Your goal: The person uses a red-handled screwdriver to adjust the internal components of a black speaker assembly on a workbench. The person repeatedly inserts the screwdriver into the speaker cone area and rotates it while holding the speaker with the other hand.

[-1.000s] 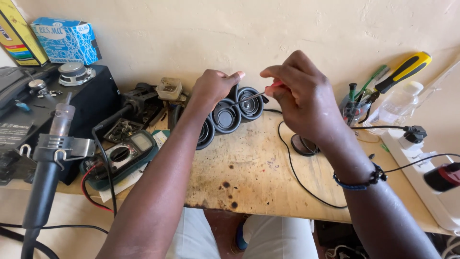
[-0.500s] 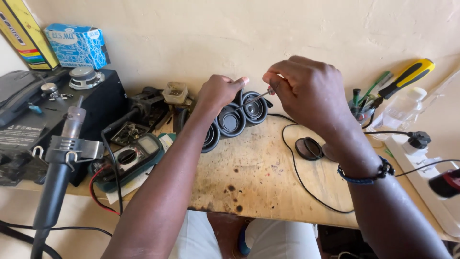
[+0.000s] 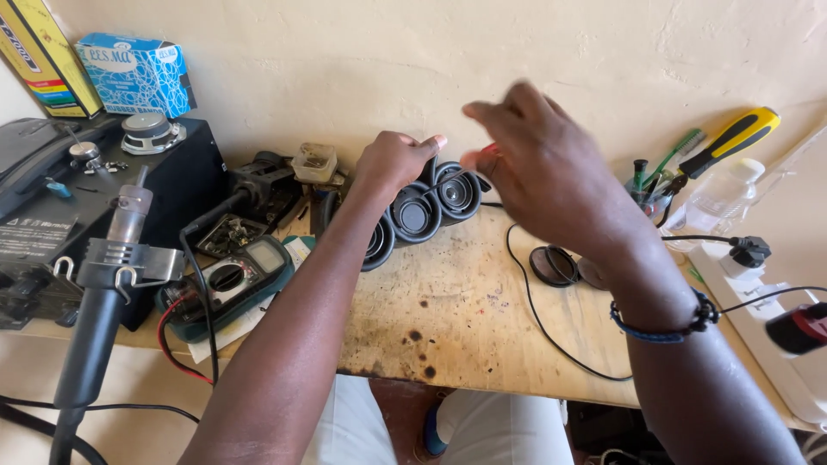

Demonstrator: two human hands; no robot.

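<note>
With the left hand (image 3: 392,164) closed on the curved black speaker housing (image 3: 418,211) at the bench's back edge, the blurred right hand (image 3: 538,176), pinching something small and red, should work slowly and steadily

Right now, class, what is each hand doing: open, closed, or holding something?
Left hand: closed on the row of black speakers, gripping its top edge.
Right hand: blurred, fingers pinched on something small and red; what it is cannot be told.
</note>
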